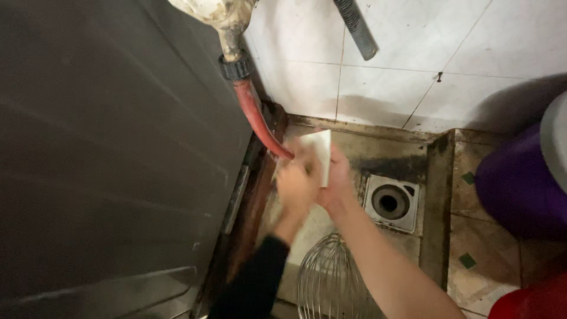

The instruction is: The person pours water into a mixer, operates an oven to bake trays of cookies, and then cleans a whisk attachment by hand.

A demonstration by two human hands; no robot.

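Both hands, left (295,186) and right (336,180), grip a white card (322,155), its long axis upright.

Hands: two, a left hand (295,186) and a right hand (333,177). White flat scraper-like piece (319,155): one. Red hose (255,115): one. Grey ribbed hose (356,26): one. Square floor drain (391,202): one. Wire whisk (331,283): one. Purple bucket (520,189): one. Red container (531,301): one.
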